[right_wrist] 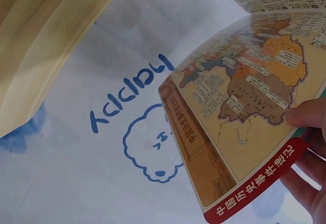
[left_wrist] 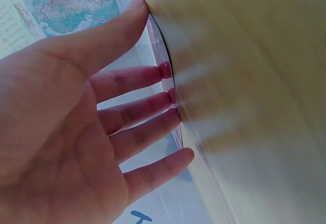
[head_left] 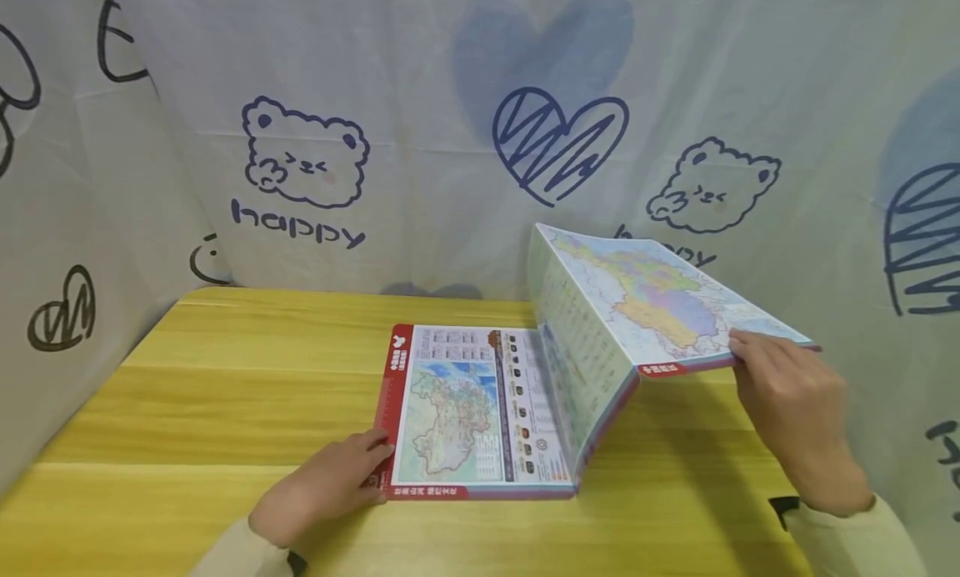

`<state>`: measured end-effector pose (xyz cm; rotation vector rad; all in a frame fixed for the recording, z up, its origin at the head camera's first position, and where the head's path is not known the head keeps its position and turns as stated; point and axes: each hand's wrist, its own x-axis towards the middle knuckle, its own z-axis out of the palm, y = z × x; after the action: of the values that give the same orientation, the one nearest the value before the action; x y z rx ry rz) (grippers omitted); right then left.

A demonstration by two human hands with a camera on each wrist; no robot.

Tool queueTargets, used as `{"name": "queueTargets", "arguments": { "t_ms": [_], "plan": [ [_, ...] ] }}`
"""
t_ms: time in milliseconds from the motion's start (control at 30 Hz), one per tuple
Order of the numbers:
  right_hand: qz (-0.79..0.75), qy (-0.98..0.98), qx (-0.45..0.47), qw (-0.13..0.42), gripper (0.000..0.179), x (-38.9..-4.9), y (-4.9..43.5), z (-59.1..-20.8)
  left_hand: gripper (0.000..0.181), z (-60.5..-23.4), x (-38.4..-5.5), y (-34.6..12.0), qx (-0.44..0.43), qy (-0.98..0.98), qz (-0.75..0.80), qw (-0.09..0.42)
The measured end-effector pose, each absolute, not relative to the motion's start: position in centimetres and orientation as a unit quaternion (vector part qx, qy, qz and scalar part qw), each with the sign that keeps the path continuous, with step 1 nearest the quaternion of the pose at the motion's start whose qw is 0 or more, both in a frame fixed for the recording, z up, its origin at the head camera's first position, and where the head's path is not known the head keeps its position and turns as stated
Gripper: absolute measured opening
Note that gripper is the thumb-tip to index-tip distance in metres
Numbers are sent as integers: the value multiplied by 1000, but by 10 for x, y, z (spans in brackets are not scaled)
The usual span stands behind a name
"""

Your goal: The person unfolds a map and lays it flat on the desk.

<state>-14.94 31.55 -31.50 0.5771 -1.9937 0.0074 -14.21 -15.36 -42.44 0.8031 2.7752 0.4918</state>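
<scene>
A folding map (head_left: 450, 427) printed with coloured maps and red borders lies with its left panel flat on the table. Its right part rises and bends over at the fold. My left hand (head_left: 326, 481) touches the flat panel's red left edge. In the left wrist view, that hand's fingers (left_wrist: 137, 122) are nearly straight and spread, their tips against the map's edge. My right hand (head_left: 791, 406) pinches the raised panel near its right end, above the table. In the right wrist view, the thumb (right_wrist: 305, 116) presses the printed face of the panel, with fingers behind it.
The wooden table (head_left: 247, 377) has yellow grain. A pale cloth (head_left: 420, 143) with bears, hearts and "happy" lettering hangs behind it and along the sides. The raised panel stands close to the cloth at the back.
</scene>
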Motion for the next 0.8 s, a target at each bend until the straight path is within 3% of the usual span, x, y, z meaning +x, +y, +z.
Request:
{"name": "queueTargets", "arguments": {
  "t_ms": [333,800],
  "plan": [
    [-2,-824,232,517,12,-148,323,-317,57,-424,-141,-159,262,944,175,102],
    [-11,-824,227,519,15,-153,334,-325,57,-425,-147,-174,257,945,175,103]
  ]
}}
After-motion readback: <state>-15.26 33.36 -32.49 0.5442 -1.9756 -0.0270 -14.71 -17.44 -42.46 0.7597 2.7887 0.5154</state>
